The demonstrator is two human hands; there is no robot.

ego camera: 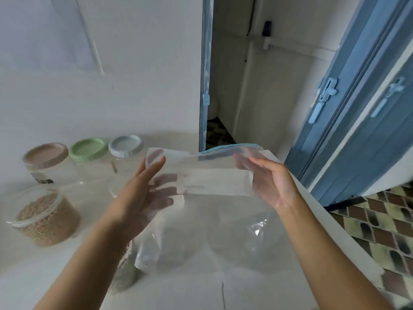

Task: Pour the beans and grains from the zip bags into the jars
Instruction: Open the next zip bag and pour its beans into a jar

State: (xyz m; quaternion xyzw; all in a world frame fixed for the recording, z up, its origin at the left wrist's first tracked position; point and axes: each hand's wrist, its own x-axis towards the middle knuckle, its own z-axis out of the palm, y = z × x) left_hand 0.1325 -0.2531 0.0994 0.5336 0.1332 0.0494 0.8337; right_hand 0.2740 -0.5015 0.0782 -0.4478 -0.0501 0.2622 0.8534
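Nearest the camera, the white table (201, 294) has a second bag (127, 274) lying by the left forearm with something dark inside. It's too blurry to say what.

Just past that, both hands hold up a clear zip bag (212, 182) over the middle of the table, and its lower part hangs down toward the tabletop. The left hand (138, 198) grips the left edge, thumb on the near side and fingers behind, so you can see them through the plastic. The right hand (274, 184) pinches the top right corner the same way, with fairly straight fingers behind the plastic. The bag looks pretty much empty, with a white label panel on it and a blue zip strip (223, 148) along the top.

On the left sits an open jar (44, 222) holding tan grains. Further back on the left, three closed clear jars stand in a row against the wall: brown lid (45, 155), green lid (88, 149), pale blue lid (126, 145).

Far right there's a blue door frame (348, 121) and patterned floor tiles (380, 224).
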